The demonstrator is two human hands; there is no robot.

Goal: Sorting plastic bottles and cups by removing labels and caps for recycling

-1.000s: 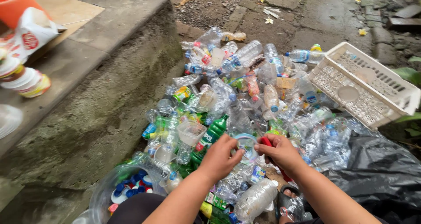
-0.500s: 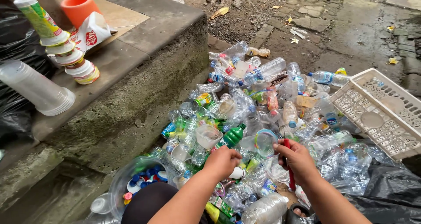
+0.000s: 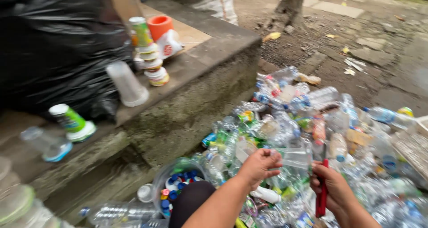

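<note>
Holding a clear plastic cup [image 3: 295, 158] over the heap of mixed plastic bottles [image 3: 312, 121], my left hand [image 3: 258, 165] grips its rim with curled fingers. My right hand [image 3: 332, 188] is closed around a red-handled cutter [image 3: 322, 196]. A clear bowl of coloured bottle caps [image 3: 176, 190] sits just left of my forearm, below the concrete step [image 3: 200, 63].

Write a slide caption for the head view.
Left hand lifts a clear plastic cup over heaped bottles; right hand grips red cutter.
</note>
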